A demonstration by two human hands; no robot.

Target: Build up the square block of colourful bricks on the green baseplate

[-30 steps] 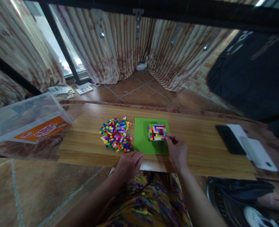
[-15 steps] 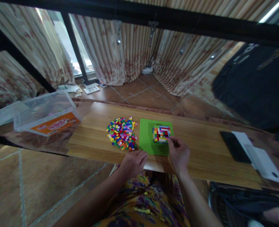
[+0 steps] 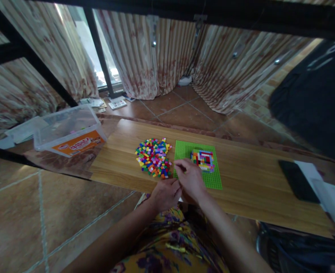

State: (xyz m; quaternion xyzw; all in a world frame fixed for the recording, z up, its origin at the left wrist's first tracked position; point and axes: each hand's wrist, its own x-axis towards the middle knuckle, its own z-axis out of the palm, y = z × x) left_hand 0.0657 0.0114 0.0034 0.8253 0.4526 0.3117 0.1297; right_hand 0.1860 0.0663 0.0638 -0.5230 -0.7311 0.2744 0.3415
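Observation:
My right hand [image 3: 190,177] is over the left part of the green baseplate [image 3: 181,147], its fingers curled between the loose bricks and the brick build. Just below it, my left hand [image 3: 166,195] rests at the table's front edge with fingers bent together. The two hands meet or nearly meet at the fingertips. What either hand holds, if anything, is too small or hidden to see. On the baseplate stands a low, multicoloured build of toy bricks [image 3: 205,161], with a hollow in its middle. Left of the baseplate lies a heap of loose toy bricks [image 3: 153,157].
All this lies on a long wooden table [image 3: 247,182]. A clear plastic tub [image 3: 68,132] with an orange label stands beyond its left end. A black flat object [image 3: 298,180] and white pieces [image 3: 329,201] lie at the right end. Curtains [image 3: 167,57] hang behind.
My right hand has moved left from the build's right side to beside my left hand. The camera view has shifted, and the build looks unchanged.

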